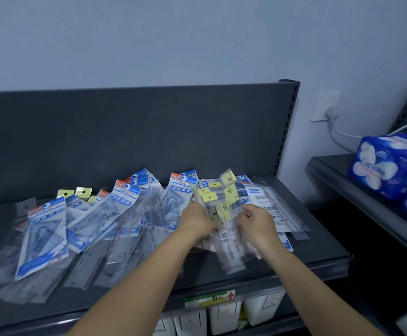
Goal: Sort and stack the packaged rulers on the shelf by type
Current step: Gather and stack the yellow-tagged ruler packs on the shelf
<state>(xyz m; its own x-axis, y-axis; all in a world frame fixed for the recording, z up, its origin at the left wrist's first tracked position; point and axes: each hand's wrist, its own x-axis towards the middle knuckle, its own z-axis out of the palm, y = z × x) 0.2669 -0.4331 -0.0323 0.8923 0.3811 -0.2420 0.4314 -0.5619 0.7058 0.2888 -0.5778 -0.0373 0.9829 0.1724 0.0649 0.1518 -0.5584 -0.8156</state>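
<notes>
Several slim, yellow-tabbed clear-plastic ruler packets (224, 207) are sitting pinched between curled fingers of left hand (197, 223) and right hand (257, 221); light, slippery, probably stiff: grip mid-length.

Pale bluish wall (197, 32) across the top, dark grey shelf (149, 132) with upright back panel mid-frame, white wall socket (326, 106) and second shelf (333, 167) at right.
</notes>
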